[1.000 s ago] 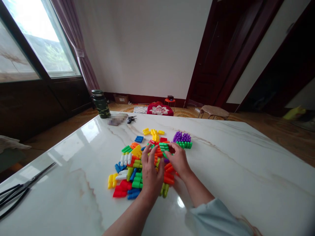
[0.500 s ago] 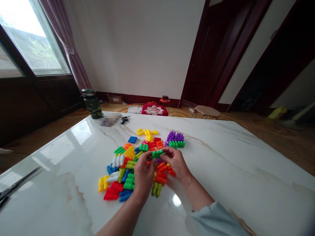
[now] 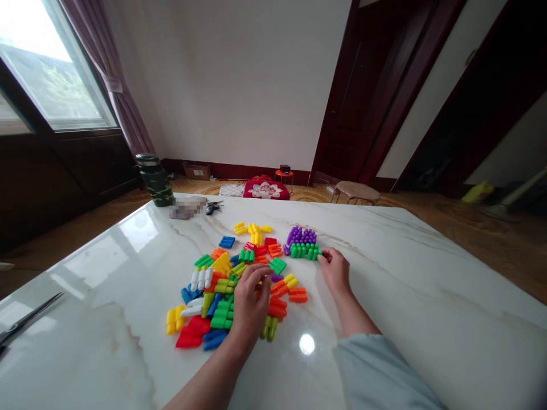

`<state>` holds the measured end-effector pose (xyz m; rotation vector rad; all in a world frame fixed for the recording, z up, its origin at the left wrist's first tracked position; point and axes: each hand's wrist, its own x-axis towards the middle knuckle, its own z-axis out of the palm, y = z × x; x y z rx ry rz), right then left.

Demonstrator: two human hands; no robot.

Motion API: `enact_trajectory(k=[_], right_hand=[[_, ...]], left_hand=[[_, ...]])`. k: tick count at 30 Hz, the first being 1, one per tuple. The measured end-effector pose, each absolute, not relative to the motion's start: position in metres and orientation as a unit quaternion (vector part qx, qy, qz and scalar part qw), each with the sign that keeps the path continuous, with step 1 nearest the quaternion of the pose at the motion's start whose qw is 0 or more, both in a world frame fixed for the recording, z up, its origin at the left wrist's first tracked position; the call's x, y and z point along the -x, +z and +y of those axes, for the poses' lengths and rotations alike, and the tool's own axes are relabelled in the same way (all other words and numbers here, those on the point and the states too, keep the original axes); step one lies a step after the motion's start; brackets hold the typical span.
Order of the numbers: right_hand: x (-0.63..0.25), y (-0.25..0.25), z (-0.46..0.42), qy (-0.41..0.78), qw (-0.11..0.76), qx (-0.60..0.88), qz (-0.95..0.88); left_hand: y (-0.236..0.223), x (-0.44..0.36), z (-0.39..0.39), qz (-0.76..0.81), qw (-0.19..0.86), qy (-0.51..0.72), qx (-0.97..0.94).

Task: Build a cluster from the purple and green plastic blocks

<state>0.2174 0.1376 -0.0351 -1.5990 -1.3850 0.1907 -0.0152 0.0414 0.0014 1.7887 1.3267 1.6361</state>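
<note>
My right hand point(image 3: 335, 270) is at the right end of a row of green bullet-shaped toy blocks point(image 3: 304, 251), its thumb and fingertips pinched on the end green block. Purple blocks point(image 3: 301, 234) stand upright right behind this row. Over the pile of mixed blocks, my left hand point(image 3: 252, 299) hovers with bent fingers and a gap between thumb and forefinger; I see nothing held in it. Beside its fingertips lie a loose green block point(image 3: 277, 265) and a purple one point(image 3: 277, 278). Part of the pile is hidden under this hand.
Several red, yellow, blue, white and orange blocks point(image 3: 298, 294) lie on the white marbled table point(image 3: 410, 285). Scissors point(image 3: 29, 323) rest at the left edge. A camouflage flask point(image 3: 155, 181), a blurred-out item point(image 3: 187, 206) and keys point(image 3: 213, 207) are at the back left.
Both hands were together on a green block above the pile. My right hand has moved right to the green row, which is now longer; my left hand stayed over the pile, its fingers loosened.
</note>
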Motion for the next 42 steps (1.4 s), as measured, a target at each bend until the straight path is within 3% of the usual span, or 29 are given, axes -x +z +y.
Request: enact_trajectory(k=[12,22,42], right_hand=[[-0.208,-0.03,0.139,0.096,0.525,0.659,-0.53],[-0.187,-0.007,0.113,0.077,0.385,0.713,-0.581],[-0.188,-0.014,0.117,0.039,0.377,0.7,-0.606]], left_hand=[[0.001,0.015,0.04,0.478,0.194,0.573,-0.637],[0.004,0.014,0.04,0.476,0.19,0.574,-0.638],[0.004,0.013,0.04,0.473,0.2,0.575,-0.637]])
